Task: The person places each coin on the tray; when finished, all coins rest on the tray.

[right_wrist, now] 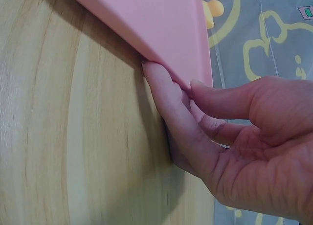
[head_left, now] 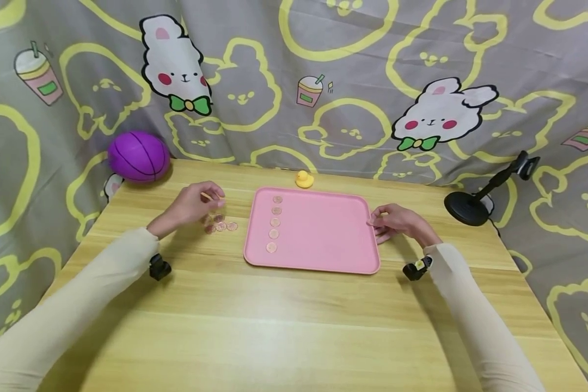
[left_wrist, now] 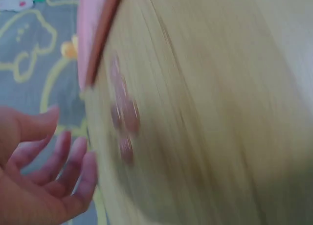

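Head view shows a pale wooden table (head_left: 294,326) with a smooth, grained top, and behind it a soft grey curtain (head_left: 353,65) printed with rabbits. Lying flat at the middle of the table, nearer the far edge, is a pink tray (head_left: 323,239): a rounded rectangle with a low raised rim, matte and stiff-looking, probably light plastic that would slide easily on the wood. The right hand (head_left: 397,222) pinches its right rim, thumb on top and fingers (right_wrist: 166,102) tucked beneath, which seems the natural place to steady it. A purple ball (head_left: 139,155) with dark seams sits at the far left corner, and a black round-based stand (head_left: 470,207) near the right edge. A small yellow duck (head_left: 304,179) rests just beyond the tray's far rim. Five copper-coloured coins (head_left: 274,222) lie in a column along the tray's left side; more loose coins (head_left: 220,224) lie on the wood left of the tray. Thin, hard and flat, they likely need a fingertip pinch at the edge. The left hand (head_left: 196,202) hovers over these with curled fingers, apparently pinching one coin, though the blurred wrist view cannot confirm it.
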`<state>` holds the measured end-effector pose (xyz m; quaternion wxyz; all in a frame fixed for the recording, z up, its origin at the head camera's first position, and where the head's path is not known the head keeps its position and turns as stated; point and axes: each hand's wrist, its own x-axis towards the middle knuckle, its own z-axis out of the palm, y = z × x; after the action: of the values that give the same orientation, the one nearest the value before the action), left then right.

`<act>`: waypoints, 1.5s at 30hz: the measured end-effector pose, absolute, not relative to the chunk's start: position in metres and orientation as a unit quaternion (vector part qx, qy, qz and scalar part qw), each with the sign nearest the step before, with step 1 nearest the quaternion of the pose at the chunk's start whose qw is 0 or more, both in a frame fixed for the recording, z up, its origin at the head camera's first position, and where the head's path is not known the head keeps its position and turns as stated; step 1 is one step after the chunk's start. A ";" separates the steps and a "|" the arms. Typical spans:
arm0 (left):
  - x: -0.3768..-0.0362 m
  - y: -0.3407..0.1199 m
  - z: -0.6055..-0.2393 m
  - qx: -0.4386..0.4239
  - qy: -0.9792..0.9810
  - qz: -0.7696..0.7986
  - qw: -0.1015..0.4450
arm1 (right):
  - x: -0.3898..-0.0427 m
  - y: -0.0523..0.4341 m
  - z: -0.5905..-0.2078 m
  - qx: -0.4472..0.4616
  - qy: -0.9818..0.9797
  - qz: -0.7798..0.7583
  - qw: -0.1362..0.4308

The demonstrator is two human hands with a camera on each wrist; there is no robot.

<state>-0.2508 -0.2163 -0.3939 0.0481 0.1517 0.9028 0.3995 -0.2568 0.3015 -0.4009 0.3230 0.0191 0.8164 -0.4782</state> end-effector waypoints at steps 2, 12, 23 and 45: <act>-0.254 -0.228 -0.395 0.171 0.903 0.388 0.071 | -0.257 0.301 -0.400 0.020 0.819 -0.474 0.322; -0.257 -0.253 -0.409 0.204 0.893 0.371 0.150 | -0.256 0.309 -0.391 0.018 0.813 -0.479 0.329; -0.257 -0.252 -0.413 0.204 0.890 0.371 0.168 | -0.255 0.308 -0.393 0.024 0.807 -0.486 0.333; -0.269 -0.249 -0.390 0.128 0.904 0.375 0.158 | -0.259 0.300 -0.400 0.021 0.802 -0.493 0.337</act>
<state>-0.2686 -0.2487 -0.3900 0.1576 0.1284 0.9044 0.3751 -0.2595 0.2998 -0.4003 0.3366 0.0214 0.8021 -0.4928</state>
